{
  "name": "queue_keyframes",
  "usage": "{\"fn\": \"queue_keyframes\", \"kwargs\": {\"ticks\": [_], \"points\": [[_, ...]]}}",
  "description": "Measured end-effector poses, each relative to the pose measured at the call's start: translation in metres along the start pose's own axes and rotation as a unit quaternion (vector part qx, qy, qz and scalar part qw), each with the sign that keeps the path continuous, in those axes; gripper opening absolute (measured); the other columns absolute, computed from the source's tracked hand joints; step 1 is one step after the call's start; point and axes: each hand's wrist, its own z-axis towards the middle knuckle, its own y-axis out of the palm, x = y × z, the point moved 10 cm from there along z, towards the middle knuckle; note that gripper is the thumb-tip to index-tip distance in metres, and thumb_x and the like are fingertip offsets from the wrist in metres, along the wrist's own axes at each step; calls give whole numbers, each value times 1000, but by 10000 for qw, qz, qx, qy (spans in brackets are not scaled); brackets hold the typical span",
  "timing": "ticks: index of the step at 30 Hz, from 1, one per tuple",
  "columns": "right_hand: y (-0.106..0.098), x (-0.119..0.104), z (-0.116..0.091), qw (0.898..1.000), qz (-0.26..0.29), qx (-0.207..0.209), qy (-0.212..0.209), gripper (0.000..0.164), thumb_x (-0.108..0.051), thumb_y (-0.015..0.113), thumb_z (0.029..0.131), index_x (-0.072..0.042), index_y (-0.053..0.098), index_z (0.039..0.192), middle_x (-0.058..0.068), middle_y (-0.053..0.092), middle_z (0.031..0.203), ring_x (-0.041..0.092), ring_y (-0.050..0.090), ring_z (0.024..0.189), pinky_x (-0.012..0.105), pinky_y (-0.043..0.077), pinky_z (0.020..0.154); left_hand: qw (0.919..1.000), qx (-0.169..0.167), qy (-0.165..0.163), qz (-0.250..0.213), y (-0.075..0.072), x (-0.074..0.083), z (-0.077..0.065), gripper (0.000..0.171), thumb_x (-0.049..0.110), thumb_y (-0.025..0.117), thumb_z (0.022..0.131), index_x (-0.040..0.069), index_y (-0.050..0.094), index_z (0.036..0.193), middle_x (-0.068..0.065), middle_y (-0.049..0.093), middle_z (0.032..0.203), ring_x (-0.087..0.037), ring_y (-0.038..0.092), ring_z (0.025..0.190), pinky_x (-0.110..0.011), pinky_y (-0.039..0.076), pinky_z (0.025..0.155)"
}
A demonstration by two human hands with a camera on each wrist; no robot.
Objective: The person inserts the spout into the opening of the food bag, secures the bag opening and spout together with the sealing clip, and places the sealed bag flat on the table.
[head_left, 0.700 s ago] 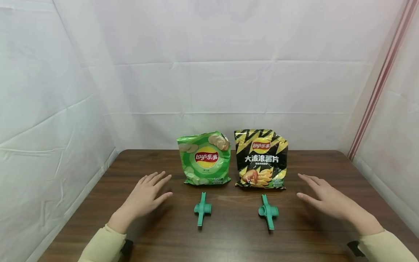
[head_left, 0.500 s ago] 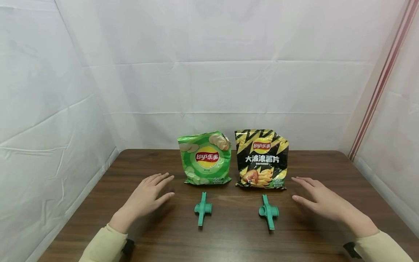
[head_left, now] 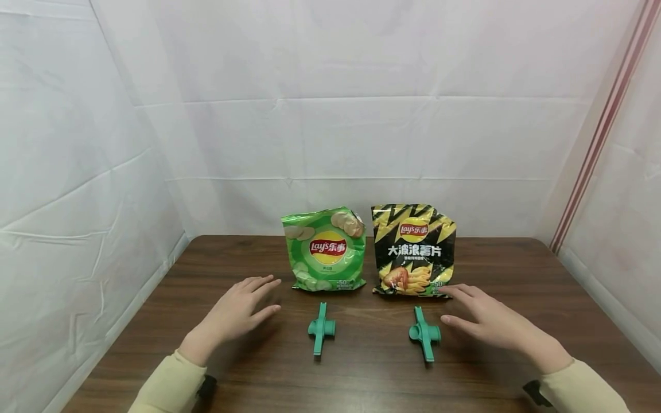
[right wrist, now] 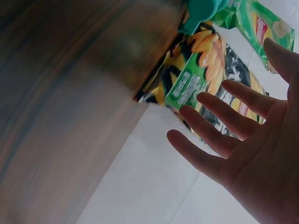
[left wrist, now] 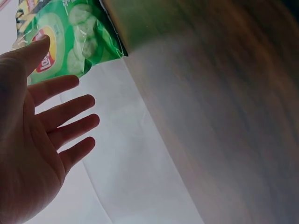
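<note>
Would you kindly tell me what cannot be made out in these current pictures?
Black Lay's bag, head view: lower right corner partly hidden behind the right hand.
Green Lay's bag, left wrist view: logo partly covered by the left hand.
Teal bag clip, right wrist view: cut off by the top edge.

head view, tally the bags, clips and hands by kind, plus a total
Bags: 2 (green bag, black-and-yellow bag)
Clips, both teal: 2 (left clip, right clip)
Hands: 2 (left hand, right hand)
Total: 6
</note>
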Motion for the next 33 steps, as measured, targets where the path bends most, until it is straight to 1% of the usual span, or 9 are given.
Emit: {"fn": "queue_keyframes", "kwargs": {"ticks": [2, 6, 10, 15, 19, 25, 28, 30, 33], "points": [[1, -6, 3, 10000, 39, -23, -86, 57, -50, 55, 92, -18, 48, 139, 11, 51, 135, 32, 49, 124, 53, 45, 93, 10000, -29, 11, -39, 1, 1, 1, 55, 43, 60, 91, 13, 53, 136, -13, 52, 138, -34, 49, 125, -54, 39, 101], [5, -16, 8, 9997, 56, -93, -199, 60, -54, 53, 91, -19, 47, 139, 10, 51, 135, 31, 49, 124, 52, 45, 94, 9999, -74, 38, -79, 2, 3, 2, 55, 44, 60, 91, 13, 53, 136, -13, 52, 138, -35, 49, 125, -54, 40, 100], [8, -26, 15, 9992, 117, -110, -378, 58, -52, 54, 92, -19, 48, 139, 9, 51, 134, 31, 49, 124, 52, 45, 94, 9999, -100, 56, -98, 3, 6, 3, 55, 44, 60, 91, 14, 53, 136, -12, 52, 137, -33, 50, 125, -53, 40, 100], [13, -37, 21, 9980, 190, -227, -563, 57, -50, 54, 93, -19, 47, 140, 4, 51, 135, 27, 48, 126, 49, 45, 96, 9997, -131, 115, -185, 5, 10, 6, 54, 43, 61, 91, 14, 53, 136, -12, 53, 136, -32, 50, 124, -52, 40, 101], [16, -46, 25, 9968, 321, -395, -618, 58, -52, 52, 92, -20, 46, 140, 2, 51, 135, 25, 49, 125, 48, 45, 96, 9994, -156, 155, -257, 7, 12, 7, 53, 42, 61, 91, 14, 53, 136, -12, 53, 136, -31, 50, 124, -52, 40, 101], [25, -55, 31, 9949, 426, -724, -560, 65, -63, 45, 90, -20, 47, 139, 1, 49, 137, 26, 47, 127, 49, 44, 98, 9989, -246, 192, -355, 8, 15, 9, 54, 42, 59, 92, 13, 52, 137, -13, 52, 137, -32, 49, 126, -51, 40, 102], [28, -61, 33, 9938, 457, -771, -651, 65, -63, 46, 90, -20, 47, 139, 1, 49, 138, 26, 46, 128, 48, 43, 99, 9987, -266, 203, -383, 8, 17, 10, 55, 43, 58, 92, 12, 51, 137, -13, 52, 137, -32, 49, 126, -51, 40, 102], [29, -65, 35, 9932, 485, -779, -719, 62, -60, 48, 91, -22, 47, 139, 0, 49, 138, 25, 46, 129, 48, 42, 100, 9987, -271, 208, -379, 8, 19, 10, 55, 43, 59, 92, 12, 51, 137, -13, 52, 137, -32, 49, 126, -51, 40, 102], [33, -69, 37, 9921, 554, -846, -747, 60, -58, 50, 91, -24, 46, 140, 3, 48, 139, 25, 45, 129, 48, 42, 100, 9986, -281, 232, -380, 9, 21, 12, 55, 43, 59, 92, 12, 51, 137, -13, 53, 136, -31, 49, 125, -51, 40, 102]]}}
